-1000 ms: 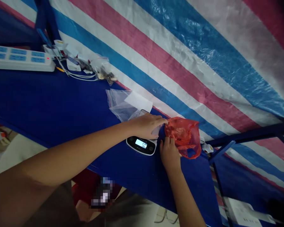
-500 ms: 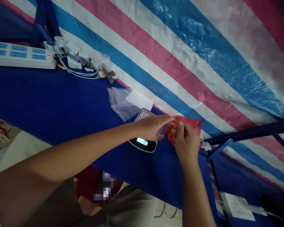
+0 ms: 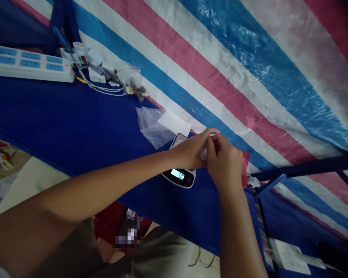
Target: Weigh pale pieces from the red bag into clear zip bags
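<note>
A small clear bag (image 3: 203, 153) is pinched between the left hand (image 3: 191, 151) and right hand (image 3: 224, 166), each grip closed on it, just above the scale (image 3: 180, 174) (display lit) on the blue counter (image 3: 60, 123). A red bag (image 3: 244, 170) is mostly hidden behind the right hand.

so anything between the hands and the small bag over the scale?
Nothing visible. The left hand and right hand meet over the scale and already pinch a small clear bag. The red bag lies behind the right hand.
</note>
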`<state>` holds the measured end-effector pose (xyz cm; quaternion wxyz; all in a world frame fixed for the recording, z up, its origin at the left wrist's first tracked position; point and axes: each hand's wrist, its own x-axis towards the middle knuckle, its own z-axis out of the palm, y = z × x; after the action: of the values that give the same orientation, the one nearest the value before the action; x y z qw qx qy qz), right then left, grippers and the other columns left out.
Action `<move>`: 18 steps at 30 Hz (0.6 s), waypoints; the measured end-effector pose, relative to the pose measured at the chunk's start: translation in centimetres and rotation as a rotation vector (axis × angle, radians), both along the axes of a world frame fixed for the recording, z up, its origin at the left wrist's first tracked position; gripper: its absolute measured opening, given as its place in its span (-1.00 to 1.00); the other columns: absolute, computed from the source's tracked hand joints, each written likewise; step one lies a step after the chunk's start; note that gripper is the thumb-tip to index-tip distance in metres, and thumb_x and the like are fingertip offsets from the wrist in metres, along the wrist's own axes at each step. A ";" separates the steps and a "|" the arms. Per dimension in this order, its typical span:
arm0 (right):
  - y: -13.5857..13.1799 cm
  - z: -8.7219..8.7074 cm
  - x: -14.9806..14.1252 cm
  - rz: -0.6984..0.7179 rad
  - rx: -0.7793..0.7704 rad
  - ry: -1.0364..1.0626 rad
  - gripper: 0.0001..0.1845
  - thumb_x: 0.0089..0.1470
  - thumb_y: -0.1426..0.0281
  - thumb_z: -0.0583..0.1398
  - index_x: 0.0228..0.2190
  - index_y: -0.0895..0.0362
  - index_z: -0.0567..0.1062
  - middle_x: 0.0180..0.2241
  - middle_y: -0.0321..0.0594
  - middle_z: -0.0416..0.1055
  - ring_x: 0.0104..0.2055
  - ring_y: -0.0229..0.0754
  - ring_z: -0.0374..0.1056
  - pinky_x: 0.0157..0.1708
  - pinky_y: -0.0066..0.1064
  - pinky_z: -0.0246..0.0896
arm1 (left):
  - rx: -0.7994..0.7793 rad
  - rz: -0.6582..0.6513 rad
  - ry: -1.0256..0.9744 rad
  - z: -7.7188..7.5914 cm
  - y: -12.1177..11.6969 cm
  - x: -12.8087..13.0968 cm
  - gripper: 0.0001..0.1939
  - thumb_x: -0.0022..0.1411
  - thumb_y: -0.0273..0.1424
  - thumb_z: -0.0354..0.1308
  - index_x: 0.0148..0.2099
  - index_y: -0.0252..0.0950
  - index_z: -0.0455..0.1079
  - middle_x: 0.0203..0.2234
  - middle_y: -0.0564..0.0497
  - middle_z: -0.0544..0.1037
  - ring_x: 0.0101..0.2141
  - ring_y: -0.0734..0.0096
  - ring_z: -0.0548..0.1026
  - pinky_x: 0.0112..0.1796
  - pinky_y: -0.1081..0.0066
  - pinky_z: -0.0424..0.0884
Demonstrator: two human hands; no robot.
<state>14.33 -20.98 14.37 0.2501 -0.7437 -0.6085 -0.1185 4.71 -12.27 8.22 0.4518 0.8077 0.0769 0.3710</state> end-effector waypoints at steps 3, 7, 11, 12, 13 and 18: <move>-0.6 0.3 0.5 0.058 -0.068 0.194 -0.75 0.25 0.26 0.16 -0.22 0.09 0.60 -0.38 -0.20 0.60 -0.36 -0.10 0.49 -0.33 -0.35 0.24 | 0.000 0.015 -0.001 -0.2 0.0 -0.1 -0.16 0.13 -0.40 0.21 0.38 -0.26 -0.08 0.05 -0.16 0.53 -0.01 0.26 0.53 -0.05 0.29 0.44; -2.0 0.8 1.6 0.173 -0.107 0.468 -0.69 0.27 0.22 0.12 -0.15 0.09 0.60 -0.21 -0.16 0.60 -0.18 -0.09 0.52 -0.18 -0.30 0.36 | 0.094 0.026 0.031 0.0 0.6 -0.3 -0.21 0.18 -0.33 0.17 0.39 -0.30 -0.03 0.10 -0.21 0.50 0.04 0.24 0.51 -0.03 0.28 0.43; -3.5 -0.8 3.5 0.199 -0.121 0.629 -0.69 0.22 0.20 0.17 -0.14 0.07 0.60 -0.11 -0.18 0.58 -0.06 -0.07 0.49 -0.02 -0.24 0.33 | 0.291 -0.087 0.143 0.3 1.5 1.4 -0.28 0.18 -0.39 0.15 0.37 -0.25 0.08 0.18 -0.20 0.45 0.10 0.15 0.48 0.02 0.22 0.39; -3.9 -1.7 4.1 0.162 -0.074 0.667 -0.69 0.20 0.18 0.18 -0.15 0.07 0.59 -0.12 -0.18 0.59 -0.06 -0.06 0.49 -0.01 -0.22 0.33 | 0.345 -0.126 0.209 0.3 1.6 2.0 -0.25 0.14 -0.39 0.19 0.37 -0.24 0.10 0.18 -0.19 0.46 0.09 0.11 0.49 0.02 0.18 0.39; -4.5 -2.7 4.9 0.111 -0.019 0.703 -0.69 0.18 0.17 0.18 -0.16 0.08 0.59 -0.14 -0.17 0.59 -0.07 -0.05 0.49 -0.01 -0.21 0.33 | 0.396 -0.162 0.286 0.2 1.6 2.6 -0.20 0.09 -0.37 0.25 0.37 -0.22 0.12 0.17 -0.19 0.47 0.09 0.06 0.49 0.03 0.13 0.37; -8.7 -8.2 8.1 -0.264 -0.051 0.577 -0.59 0.16 0.09 0.11 -0.25 0.13 0.57 -0.27 -0.05 0.60 -0.21 0.03 0.49 -0.16 -0.20 0.33 | 0.399 -0.246 0.434 0.9 2.0 2.1 0.00 -0.16 -0.09 0.47 0.34 -0.14 0.23 0.20 -0.18 0.45 0.19 -0.12 0.37 0.16 -0.01 0.24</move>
<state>22.38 -29.70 6.15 0.3764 -0.8251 -0.4136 0.0813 6.85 -10.25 9.16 0.2990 0.9439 -0.0008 0.1404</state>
